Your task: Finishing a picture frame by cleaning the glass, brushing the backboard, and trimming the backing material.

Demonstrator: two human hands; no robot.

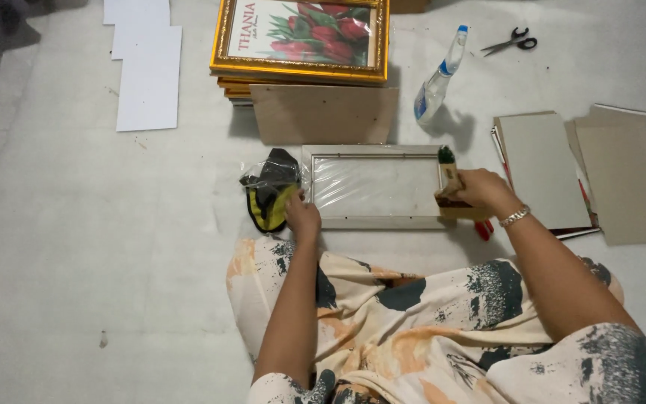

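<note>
Frame (374, 187), pale, glass up, lies flat on the floor (76, 247) before the knees. Left hand (302, 217) presses its 9 o'clock edge, fingers together, beside a black-yellow cloth (271, 191). Right hand (480, 191) clamps a small block (450, 187) at 3 o'clock. Spray bottle (439, 78) lies at 1 o'clock, scissors (511, 42) beyond; boards (543, 168) at 3 o'clock.

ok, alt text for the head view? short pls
A person seated on a pale floor steadies a pale picture frame, lying face down, with the left hand while the right hand holds a brown block at its right edge. Around it lie a spray bottle, scissors and gold frames.
</note>
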